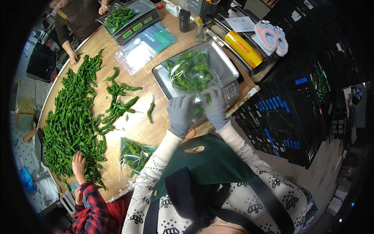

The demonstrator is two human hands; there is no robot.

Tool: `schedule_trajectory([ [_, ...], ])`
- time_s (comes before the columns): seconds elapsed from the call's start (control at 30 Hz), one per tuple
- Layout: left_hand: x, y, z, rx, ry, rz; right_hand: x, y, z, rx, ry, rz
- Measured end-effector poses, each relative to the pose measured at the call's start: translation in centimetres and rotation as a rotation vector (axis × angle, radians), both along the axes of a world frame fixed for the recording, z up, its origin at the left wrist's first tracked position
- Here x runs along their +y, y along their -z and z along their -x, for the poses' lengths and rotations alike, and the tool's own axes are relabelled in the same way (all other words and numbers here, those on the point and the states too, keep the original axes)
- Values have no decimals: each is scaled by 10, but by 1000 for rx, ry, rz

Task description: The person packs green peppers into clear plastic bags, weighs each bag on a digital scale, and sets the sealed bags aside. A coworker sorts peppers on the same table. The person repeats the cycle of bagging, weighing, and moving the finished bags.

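Note:
A clear plastic bag of green peppers [191, 70] lies on the metal pan of a scale [220, 54]. At its near end, my gloved left hand [180, 115] and gloved right hand [215, 106] grip the bag's plastic from either side. Part of the bag shows between them, with some green inside. Left of my hands, a single green pepper [150, 109] rests on the wooden table [143, 128]. Farther left are a small loose group of peppers [117, 105] and a big heap of them [70, 117]. Another bag of peppers [136, 155] lies beside my left forearm.
Flat plastic bags [146, 46] lie beyond the loose peppers. A co-worker's hand [79, 163] touches the heap at lower left; another person's hand [73, 57] is at its far end. A second scale [136, 27], a black bottle [184, 20] and a yellow film roll [243, 49] stand farther back.

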State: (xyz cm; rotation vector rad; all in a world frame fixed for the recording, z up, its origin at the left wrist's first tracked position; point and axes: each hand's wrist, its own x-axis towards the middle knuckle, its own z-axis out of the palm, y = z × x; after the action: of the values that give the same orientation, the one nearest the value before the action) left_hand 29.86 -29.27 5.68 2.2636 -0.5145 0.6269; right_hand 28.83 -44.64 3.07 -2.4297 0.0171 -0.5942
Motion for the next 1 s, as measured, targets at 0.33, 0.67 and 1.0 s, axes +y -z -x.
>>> schedule_trajectory([
  [0.33,-6,-8,-5,8,108,57,31,-17,-95,5,-25,254],
  [0.67,9,18,10,194,4,105,6,26,-121,10,-93,278],
  [1.0,39,52,32,1089,-44,491,11,0,-42,247,-61,-142],
])
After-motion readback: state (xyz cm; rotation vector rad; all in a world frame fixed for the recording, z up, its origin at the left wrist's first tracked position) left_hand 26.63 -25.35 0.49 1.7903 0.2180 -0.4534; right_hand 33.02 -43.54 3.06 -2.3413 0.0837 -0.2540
